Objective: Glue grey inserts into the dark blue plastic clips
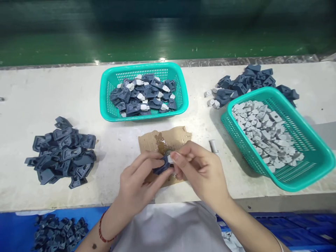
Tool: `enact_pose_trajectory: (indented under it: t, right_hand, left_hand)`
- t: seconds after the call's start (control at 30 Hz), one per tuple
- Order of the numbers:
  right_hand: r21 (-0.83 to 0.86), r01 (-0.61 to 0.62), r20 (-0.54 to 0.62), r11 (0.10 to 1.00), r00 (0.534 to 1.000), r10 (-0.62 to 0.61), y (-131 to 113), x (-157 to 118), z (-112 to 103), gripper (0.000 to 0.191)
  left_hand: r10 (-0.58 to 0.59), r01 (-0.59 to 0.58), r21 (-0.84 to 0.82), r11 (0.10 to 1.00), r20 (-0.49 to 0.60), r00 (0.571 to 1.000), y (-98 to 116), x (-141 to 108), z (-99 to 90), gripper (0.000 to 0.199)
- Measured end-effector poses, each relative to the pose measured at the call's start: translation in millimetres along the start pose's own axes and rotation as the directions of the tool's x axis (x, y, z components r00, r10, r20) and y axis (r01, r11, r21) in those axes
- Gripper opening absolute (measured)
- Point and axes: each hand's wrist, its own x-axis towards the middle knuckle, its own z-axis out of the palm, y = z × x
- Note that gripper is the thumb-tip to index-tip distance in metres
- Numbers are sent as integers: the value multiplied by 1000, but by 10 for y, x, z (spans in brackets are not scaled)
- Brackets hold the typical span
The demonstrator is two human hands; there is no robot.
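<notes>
My left hand [143, 176] is closed around a dark blue-grey plastic part [159, 169], low over a piece of cardboard [149, 140]. Between the thumb and fingers of my right hand [203, 171] is a small white plastic piece [170, 159], brought up against the dark part. My fingers cover much of both, so I cannot tell how far they are joined. A wet, glossy brown patch [160, 141] stains the cardboard just beyond my fingertips.
A green basket [105, 101] behind holds dark parts with white tips. Another green basket [319, 147] at right holds white pieces. Dark parts lie heaped at left [65, 150] and back right [246, 82]. A small white cylinder [213, 146] lies right of the cardboard.
</notes>
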Motion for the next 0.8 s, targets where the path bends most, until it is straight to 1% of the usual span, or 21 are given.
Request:
enact_pose_trajectory:
  t: [0.03,0.07,0.1,0.13,0.17,0.2,0.23,0.27,0.3,0.33,0.37,0.43,0.5,0.57,0.63,0.7,0.8]
  right_hand:
    - [69,-27,21,997,999,26,-17,18,-16,28]
    - [131,-50,37,990,998,46,-31,33,-30,30]
    - [179,-67,48,982,997,60,-41,41,-40,31]
    - [208,-80,56,975,996,70,-46,43,-48,31]
    - [215,-89,65,973,995,77,-47,39,-56,31]
    - [200,-90,76,976,994,77,-46,32,-67,31]
    - [162,-81,88,983,994,67,-46,23,-82,29]
    - [95,-56,105,994,993,46,-47,16,-102,28]
    - [2,-5,134,1000,991,4,-53,12,-127,27]
    - [-105,71,175,992,983,-52,-62,12,-154,27]
    - [-212,165,225,963,967,-116,-74,17,-181,29]
    - [-375,348,314,859,920,-236,-97,35,-222,32]
    - [-466,468,355,751,876,-326,-104,55,-234,32]
    - [-527,530,365,664,847,-386,-90,66,-225,31]
    - [-568,561,372,602,828,-420,-66,63,-216,30]
    - [-592,551,369,589,834,-410,-47,50,-221,31]
    - [-605,515,359,607,857,-370,-41,28,-250,32]
  left_hand:
    - [-86,89,-75,993,39,996,18,18,-28,25]
    - [-167,181,-139,974,103,981,37,43,-61,28]
    - [-225,259,-178,950,190,956,56,72,-98,29]
    - [-253,311,-182,933,284,925,73,103,-135,24]
    - [-261,338,-154,928,375,889,87,134,-169,18]
    - [-259,340,-108,934,449,855,98,161,-199,14]
    - [-255,327,-62,943,499,828,105,183,-222,16]
    - [-253,313,-29,949,524,813,110,199,-237,20]
    - [-251,305,-16,952,530,810,114,208,-244,22]
    - [-244,301,-21,954,529,813,117,210,-244,22]
    - [-233,299,-42,953,527,817,122,208,-238,22]
    - [-213,305,-95,948,523,825,138,198,-218,22]
    - [-209,310,-121,943,509,835,159,190,-198,21]
    - [-215,307,-108,945,501,838,178,194,-186,20]
    - [-208,295,-95,951,509,835,187,209,-179,20]
    - [-195,291,-101,951,536,822,184,229,-172,20]
    - [-191,301,-107,948,567,802,173,254,-152,21]
